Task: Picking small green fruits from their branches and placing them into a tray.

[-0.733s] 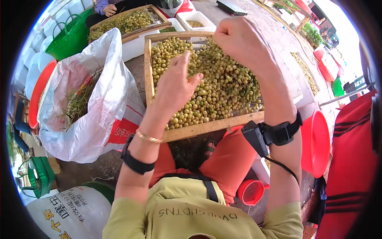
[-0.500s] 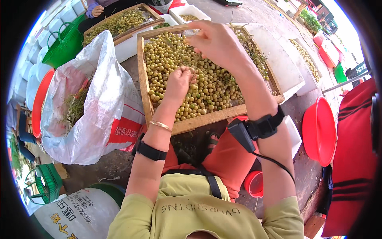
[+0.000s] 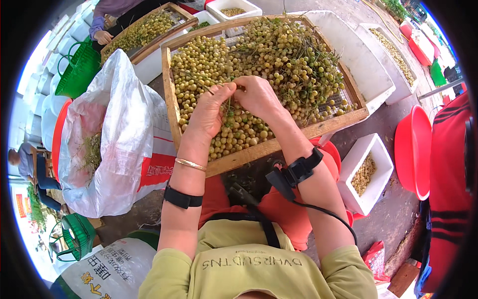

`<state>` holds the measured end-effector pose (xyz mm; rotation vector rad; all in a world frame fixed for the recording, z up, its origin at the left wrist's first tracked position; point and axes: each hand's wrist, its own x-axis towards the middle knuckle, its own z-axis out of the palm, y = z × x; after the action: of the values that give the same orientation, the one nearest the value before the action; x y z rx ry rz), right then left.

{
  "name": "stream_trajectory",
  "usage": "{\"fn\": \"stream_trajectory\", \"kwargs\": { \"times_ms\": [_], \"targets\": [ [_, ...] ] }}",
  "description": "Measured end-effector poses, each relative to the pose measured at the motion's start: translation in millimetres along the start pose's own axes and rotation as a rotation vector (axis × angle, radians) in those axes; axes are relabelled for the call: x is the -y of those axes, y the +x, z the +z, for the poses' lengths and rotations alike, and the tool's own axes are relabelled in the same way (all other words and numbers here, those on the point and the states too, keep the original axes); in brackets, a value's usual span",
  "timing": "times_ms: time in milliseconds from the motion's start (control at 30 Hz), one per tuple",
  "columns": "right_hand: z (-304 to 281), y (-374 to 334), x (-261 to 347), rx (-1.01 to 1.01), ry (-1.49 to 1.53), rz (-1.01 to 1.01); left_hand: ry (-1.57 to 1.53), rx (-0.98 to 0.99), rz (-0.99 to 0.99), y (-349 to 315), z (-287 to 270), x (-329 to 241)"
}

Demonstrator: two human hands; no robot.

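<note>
Dark lettering on the yellow-green shirt (image 3: 251, 266); white characters on the white woven sack's (image 3: 127, 127) red panel. Wrists bent inward, left hand (image 3: 211, 107) pinching a thin stem (image 3: 205, 87), right hand (image 3: 256, 97) pinched beside it, contents hidden, above yellow-green berries (image 3: 244, 137) in the wood-framed tray (image 3: 328, 127).

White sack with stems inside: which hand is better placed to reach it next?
Probably the left hand: it is nearer the white sack; the right hand is farther across the wooden-framed screen.
</note>
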<state>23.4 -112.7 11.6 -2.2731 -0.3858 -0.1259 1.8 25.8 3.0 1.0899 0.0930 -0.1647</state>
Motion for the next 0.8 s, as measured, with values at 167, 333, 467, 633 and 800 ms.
{"fn": "stream_trajectory", "kwargs": {
  "times_ms": [167, 333, 467, 633, 800],
  "targets": [
    [-10, 8, 3, 0.106, 0.128, 0.034, 0.120, -0.065, -0.091, 3, -9, -11],
    [-9, 13, -3, 0.178, 0.406, 0.216, 0.350, -0.168, 0.039, 6, -13, -12],
    [-7, 11, -3, 0.157, 0.973, 0.302, 0.284, -0.190, 0.019, 3, -17, -18],
    [-18, 7, -12, 0.184, 1.205, 0.322, 0.071, -0.201, -0.047, 1, -31, -25],
    [-13, -3, -10, 0.388, 0.991, 0.280, -0.005, -0.207, -0.057, -2, -33, -26]
  ]
}}
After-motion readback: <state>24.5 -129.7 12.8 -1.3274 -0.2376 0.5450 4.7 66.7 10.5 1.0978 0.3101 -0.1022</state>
